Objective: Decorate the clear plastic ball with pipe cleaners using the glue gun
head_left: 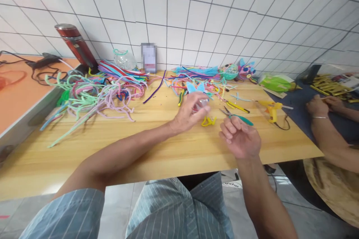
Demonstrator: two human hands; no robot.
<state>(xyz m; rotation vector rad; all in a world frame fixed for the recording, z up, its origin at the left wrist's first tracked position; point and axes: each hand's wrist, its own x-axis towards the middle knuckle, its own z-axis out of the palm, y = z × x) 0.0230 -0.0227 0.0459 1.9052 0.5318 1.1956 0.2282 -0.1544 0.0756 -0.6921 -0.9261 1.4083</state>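
Note:
My left hand (192,112) is curved around a small clear object (200,105) with reddish parts, its thumb and fingers on either side of it. Light blue fuzzy petals (196,87) stand just behind those fingers. Palm up, my right hand (241,136) has its fingers curled in; whether anything small sits between them is hidden. Teal-handled pliers (241,118) lie just beyond the right fingers. A bent yellow pipe cleaner (208,121) rests on the wooden table (157,149) between the two hands.
Tangled pipe cleaners (95,97) cover the left side, near a red thermos (77,46). A phone (149,58) leans on the tiled wall. A yellow glue gun (272,110) and a yellow cutter (238,106) lie right. Another person's hands (319,106) are at far right.

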